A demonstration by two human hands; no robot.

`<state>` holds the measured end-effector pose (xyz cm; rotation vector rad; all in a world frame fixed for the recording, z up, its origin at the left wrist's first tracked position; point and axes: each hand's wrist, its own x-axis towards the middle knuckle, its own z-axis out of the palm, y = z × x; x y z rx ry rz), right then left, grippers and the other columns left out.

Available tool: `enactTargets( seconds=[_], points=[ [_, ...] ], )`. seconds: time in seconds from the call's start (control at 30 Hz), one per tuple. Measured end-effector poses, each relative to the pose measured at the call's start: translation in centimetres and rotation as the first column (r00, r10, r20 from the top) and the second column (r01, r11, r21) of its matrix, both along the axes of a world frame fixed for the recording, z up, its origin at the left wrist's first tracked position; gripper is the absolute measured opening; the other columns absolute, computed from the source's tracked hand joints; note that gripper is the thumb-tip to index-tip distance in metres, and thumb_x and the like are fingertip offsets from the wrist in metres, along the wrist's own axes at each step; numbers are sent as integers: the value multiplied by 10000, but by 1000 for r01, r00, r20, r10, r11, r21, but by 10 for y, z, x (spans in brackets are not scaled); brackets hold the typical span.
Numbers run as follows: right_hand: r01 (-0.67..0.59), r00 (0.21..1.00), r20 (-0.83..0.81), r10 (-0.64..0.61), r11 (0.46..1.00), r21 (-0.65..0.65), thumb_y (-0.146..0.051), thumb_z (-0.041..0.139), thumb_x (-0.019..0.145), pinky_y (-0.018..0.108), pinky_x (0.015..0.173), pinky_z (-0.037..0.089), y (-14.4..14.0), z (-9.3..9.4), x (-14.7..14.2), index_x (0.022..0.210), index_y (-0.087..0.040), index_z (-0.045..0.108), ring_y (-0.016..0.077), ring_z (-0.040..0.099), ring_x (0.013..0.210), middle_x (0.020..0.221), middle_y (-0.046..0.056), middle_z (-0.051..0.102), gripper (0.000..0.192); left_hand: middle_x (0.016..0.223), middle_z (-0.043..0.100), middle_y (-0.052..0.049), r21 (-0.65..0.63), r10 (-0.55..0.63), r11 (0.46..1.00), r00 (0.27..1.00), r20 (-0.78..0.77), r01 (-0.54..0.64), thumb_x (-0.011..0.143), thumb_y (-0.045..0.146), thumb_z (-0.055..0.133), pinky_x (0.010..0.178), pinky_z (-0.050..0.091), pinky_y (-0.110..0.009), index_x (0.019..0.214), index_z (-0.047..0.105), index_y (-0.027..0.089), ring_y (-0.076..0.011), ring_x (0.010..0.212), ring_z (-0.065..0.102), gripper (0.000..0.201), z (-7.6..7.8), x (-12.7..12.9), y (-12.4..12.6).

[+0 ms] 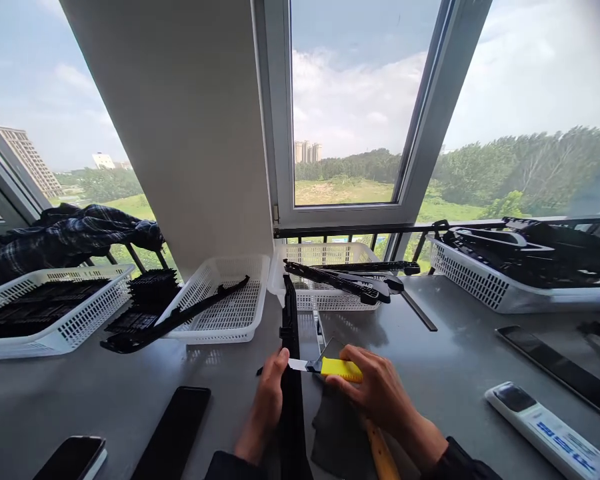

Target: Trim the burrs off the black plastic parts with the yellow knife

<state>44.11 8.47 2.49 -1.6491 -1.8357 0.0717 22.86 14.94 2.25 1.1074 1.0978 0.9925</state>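
Note:
My left hand (269, 400) is closed on the edge of a long black plastic trim strip (291, 400), which runs away from me over the grey table. In my right hand (375, 387) is a yellow utility knife (341, 368), gripped by its handle. Its bare blade points left and meets the strip's edge close to my left thumb; whether it cuts in, I cannot tell. Below the right hand lie a dark grey cloth or sheet (337, 427) and a wooden handle (381, 453), partly covered by that wrist.
Black parts fill white baskets at left (55, 343) and right (510, 300). Two more baskets (240, 330) (325, 303) at the back hold long trim pieces. Phones (70, 460), a black slab (173, 433), and a white device (555, 427) lie on the table (445, 400); windows stand behind.

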Motion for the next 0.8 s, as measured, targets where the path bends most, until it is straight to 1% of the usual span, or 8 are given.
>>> enactTargets(
  seconds=[0.07, 0.17, 0.23, 0.33, 0.43, 0.53, 0.63, 0.8],
  points=[
    [34, 999, -8, -34, 999, -4, -693, 534, 980, 263, 626, 404, 1, 1, 0, 856, -230, 607, 157, 646, 661, 758, -3, 692, 485, 848, 696, -54, 10, 67, 998, 997, -45, -67, 730, 779, 705, 781, 510, -354, 833, 689, 202, -277, 913, 660, 587, 0, -2, 1],
    [88, 996, -29, -88, 996, -16, -711, 484, 990, 262, 614, 391, 2, 1, 0, 870, -229, 606, 162, 626, 630, 737, 0, 682, 512, 924, 714, -82, 9, 35, 999, 998, -60, -35, 773, 761, 647, 855, 502, -365, 820, 730, 184, -289, 974, 654, 585, 2, -2, 2],
    [100, 994, -45, -101, 994, -33, -727, 475, 984, 260, 613, 387, 2, 1, 0, 867, -225, 604, 160, 612, 623, 737, 2, 679, 531, 936, 713, -85, -6, 40, 999, 998, -46, -41, 754, 748, 660, 871, 500, -360, 810, 729, 179, -284, 975, 646, 576, 4, 0, 1],
    [82, 993, -77, -85, 996, -43, -742, 472, 977, 253, 619, 386, 1, 2, 0, 832, -216, 604, 152, 597, 637, 732, 6, 668, 561, 920, 689, -77, -20, 33, 999, 999, -22, -34, 742, 728, 670, 800, 495, -335, 788, 719, 163, -252, 904, 624, 569, 7, 2, -1],
    [80, 990, -115, -84, 996, -45, -723, 420, 1009, 244, 619, 368, 1, 1, 2, 739, -199, 597, 132, 558, 616, 664, -4, 614, 616, 784, 616, -25, 19, -80, 997, 997, 20, 80, 806, 688, 631, 649, 438, -290, 799, 718, 153, -179, 719, 547, 543, 8, 5, -3],
    [126, 980, -152, -130, 991, -37, -719, 379, 1023, 239, 568, 303, 2, -4, 8, 629, -186, 555, 99, 434, 538, 560, -33, 481, 687, 639, 492, 36, 64, -186, 981, 980, 72, 181, 802, 667, 677, 547, 334, -254, 788, 670, 165, -126, 581, 425, 502, 3, 8, -1],
    [138, 970, -205, -133, 990, 14, -755, 384, 999, 242, 525, 241, 6, -10, 15, 570, -179, 507, 79, 328, 509, 531, -49, 375, 729, 609, 487, 34, 98, -273, 959, 959, 72, 265, 763, 668, 720, 531, 308, -250, 697, 601, 177, -119, 559, 418, 509, -4, 10, 2],
    [90, 974, -213, -81, 995, 34, -743, 444, 986, 235, 538, 256, 9, -15, 18, 601, -167, 590, 70, 329, 503, 518, -48, 413, 709, 579, 516, 18, 96, -278, 957, 959, 52, 272, 766, 654, 700, 530, 333, -263, 674, 624, 182, -138, 546, 461, 488, -14, 9, 6]
  ],
)
